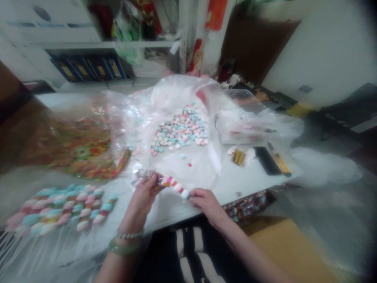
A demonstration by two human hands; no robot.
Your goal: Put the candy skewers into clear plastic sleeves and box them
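Note:
My left hand (143,194) grips one end of a clear plastic sleeve of pastel round candies (174,186), near a small silver-patterned label. My right hand (206,202) pinches the sleeve's other end, by a white candy. Beyond my hands, a heap of pink, blue and white candies (181,129) lies on a clear plastic bag (188,165), with a few loose ones nearer me. To the left, several finished candy strips on white sticks (59,208) lie side by side.
A floral-patterned packet (76,149) lies left on the white table (253,184). To the right are a plastic-bagged tub (244,125), a gold item (239,157), a black case (266,160) and a yellow tool (281,165). A cardboard box (282,251) sits below the table edge.

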